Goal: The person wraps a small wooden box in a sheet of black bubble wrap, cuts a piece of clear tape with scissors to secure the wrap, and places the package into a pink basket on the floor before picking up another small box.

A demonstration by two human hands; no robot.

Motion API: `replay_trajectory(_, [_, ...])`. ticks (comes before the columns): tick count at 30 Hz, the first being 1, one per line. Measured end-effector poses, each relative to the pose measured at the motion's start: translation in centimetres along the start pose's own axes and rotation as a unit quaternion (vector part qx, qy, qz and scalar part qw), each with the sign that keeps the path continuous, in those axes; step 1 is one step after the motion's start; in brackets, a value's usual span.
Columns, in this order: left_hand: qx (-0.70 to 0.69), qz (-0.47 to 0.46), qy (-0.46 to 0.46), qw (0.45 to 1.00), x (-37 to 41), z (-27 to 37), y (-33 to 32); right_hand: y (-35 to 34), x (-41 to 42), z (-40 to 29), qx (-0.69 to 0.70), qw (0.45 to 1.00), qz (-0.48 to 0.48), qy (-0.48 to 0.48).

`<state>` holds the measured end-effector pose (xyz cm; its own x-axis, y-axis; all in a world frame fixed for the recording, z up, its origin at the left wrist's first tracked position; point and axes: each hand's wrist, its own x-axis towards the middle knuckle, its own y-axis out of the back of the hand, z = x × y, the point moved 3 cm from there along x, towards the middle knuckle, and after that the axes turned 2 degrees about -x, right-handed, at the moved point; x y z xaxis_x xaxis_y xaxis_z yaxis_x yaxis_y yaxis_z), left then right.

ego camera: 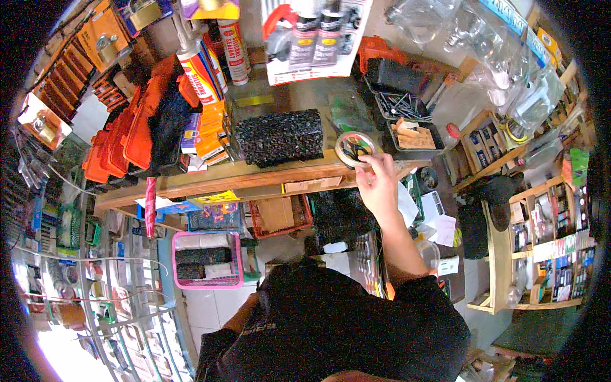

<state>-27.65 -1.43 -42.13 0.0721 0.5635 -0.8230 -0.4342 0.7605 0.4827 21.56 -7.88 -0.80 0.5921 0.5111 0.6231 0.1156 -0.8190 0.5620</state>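
Observation:
My right hand (379, 179) reaches up to the front of a wooden shelf (267, 179). Its thumb and bent forefinger are at the near rim of a round container with a pale, ring-like rim (340, 148). Small dark items (354, 149) lie inside it; whether the fingers grip the rim or one of these items is unclear. Left of the container sits a black, rough-textured block-shaped bundle (281, 137). To its right, an open black case (415, 138) contains light-brown pieces. My left hand is out of view; only part of that arm shows beside my black shirt.
Orange plastic cases (143, 129) and silicone sealant tubes (198, 71) stand at the shelf's left. A carded pack of adhesive tubes (315, 43) hangs behind. Beneath are a pink basket (238, 262) and a red-brown basket (305, 222). Wooden racks (496, 267) stand at right.

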Motion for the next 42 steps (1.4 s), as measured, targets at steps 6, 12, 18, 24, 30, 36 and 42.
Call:
replay_trajectory(6, [-0.009, -0.026, -0.018, 0.999, 1.9, 0.9, 1.0, -0.6, 0.9, -1.3, -0.075, 0.996, -0.044, -0.003])
replay_trajectory(12, [-0.024, -0.048, -0.037, 0.998, 3.9, 0.9, 1.3, -1.4, 1.0, -2.0, -0.145, 0.986, -0.079, -0.02])
replay_trajectory(18, [-0.027, -0.058, -0.068, 0.996, 6.6, 1.4, 1.9, -1.1, 1.3, -2.2, -0.127, 0.989, -0.057, -0.048])
replay_trajectory(24, [-0.058, -0.044, -0.12, 0.99, 9.0, 1.1, 2.6, 1.0, -1.2, -7.4, 0.026, 0.998, -0.046, -0.021])
replay_trajectory(30, [-0.033, 0.123, -0.358, 0.925, 0.9, 9.9, 10.3, -4.5, -10.0, -12.7, 0.443, 0.852, -0.218, -0.173])
replay_trajectory(36, [-0.267, 0.013, -0.533, 0.803, -18.6, 21.2, 19.7, -9.2, -13.9, -18.0, 0.583, 0.676, -0.406, -0.197])
replay_trajectory(42, [-0.339, 0.012, -0.536, 0.773, -22.1, 22.2, 20.8, -10.2, -13.5, -20.2, 0.604, 0.611, -0.483, -0.17])
